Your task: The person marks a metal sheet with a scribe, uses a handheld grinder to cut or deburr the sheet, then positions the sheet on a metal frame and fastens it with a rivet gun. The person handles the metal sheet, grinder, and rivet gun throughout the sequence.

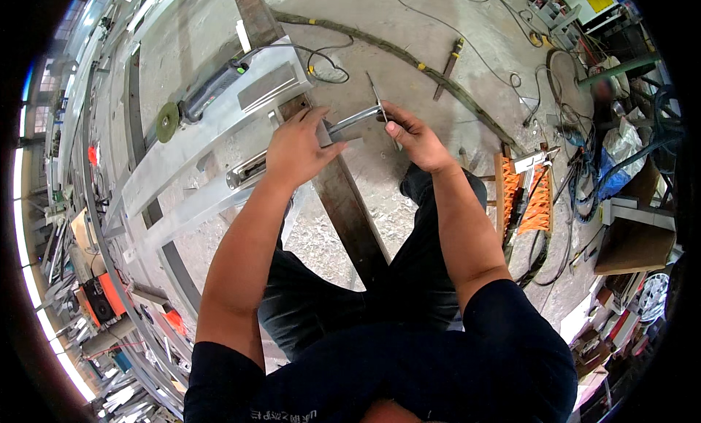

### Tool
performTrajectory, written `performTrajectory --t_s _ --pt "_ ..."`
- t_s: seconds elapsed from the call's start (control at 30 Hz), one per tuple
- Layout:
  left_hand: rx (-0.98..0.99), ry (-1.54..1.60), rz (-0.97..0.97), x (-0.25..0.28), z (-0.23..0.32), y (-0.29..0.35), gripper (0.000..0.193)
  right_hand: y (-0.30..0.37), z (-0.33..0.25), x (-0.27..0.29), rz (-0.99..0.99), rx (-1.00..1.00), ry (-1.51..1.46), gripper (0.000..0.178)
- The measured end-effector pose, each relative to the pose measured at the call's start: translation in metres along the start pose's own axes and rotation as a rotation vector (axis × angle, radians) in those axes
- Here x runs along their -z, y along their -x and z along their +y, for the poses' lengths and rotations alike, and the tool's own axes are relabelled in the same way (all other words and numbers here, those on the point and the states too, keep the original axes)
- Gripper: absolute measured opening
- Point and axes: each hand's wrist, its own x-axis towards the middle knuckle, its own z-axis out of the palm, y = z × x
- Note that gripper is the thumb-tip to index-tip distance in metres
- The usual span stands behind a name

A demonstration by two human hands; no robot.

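My right hand (pixel 415 139) is closed, thumb and fingers pinching a thin flat metal piece (pixel 378 94) seen almost edge-on. A shiny metal rod (pixel 354 121) meets that piece at my fingertips and runs left toward my other hand. My left hand (pixel 296 149) lies over the metalwork with its fingers stretched out and the thumb apart; its palm hides what is beneath. Beside its wrist, a slotted metal fitting (pixel 244 172) shows on a pale metal strip. An angle grinder (pixel 212 90) with a green disc (pixel 167 122) rests on the long pale metal panel (pixel 255 72).
A brown steel beam (pixel 343 204) runs between my legs under the work. Across the floor stretches a thick wrapped cable (pixel 394 50), near a level-like tool (pixel 449 66). An orange-corded rack (pixel 537 196) stands at right. Metal bars and an orange box (pixel 109 297) are at left.
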Motion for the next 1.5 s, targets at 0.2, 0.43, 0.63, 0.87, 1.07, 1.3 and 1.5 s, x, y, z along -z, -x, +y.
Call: performTrajectory --t_s 0.2,0.43,0.63,0.87,1.07,1.3,1.5 --pt "0.107 -0.043 -0.088 -0.007 -0.015 0.02 0.067 -0.002 0.008 -0.012 -0.058 0.015 0.169 0.052" --pt "-0.023 -0.028 -0.027 0.003 0.001 -0.01 0.068 -0.022 0.022 0.019 0.092 -0.064 -0.22 0.038" --pt "-0.025 -0.022 0.036 -0.003 -0.004 -0.002 0.066 -0.032 0.066 0.034 0.274 -0.233 -0.43 0.019" --pt "-0.037 -0.015 0.058 -0.012 -0.008 -0.003 0.064 -0.026 0.041 0.024 0.222 -0.31 -0.719 0.026" --pt "-0.027 -0.002 0.022 -0.006 -0.006 -0.002 0.065 -0.03 0.032 0.019 0.186 -0.405 -0.959 0.036" --pt "-0.025 0.018 0.023 -0.003 -0.007 -0.002 0.066 -0.027 0.034 0.018 0.224 -0.148 -0.561 0.037" --pt "0.064 -0.045 -0.034 -0.011 -0.01 -0.002 0.064 -0.013 0.011 0.017 0.089 -0.134 -0.178 0.067"
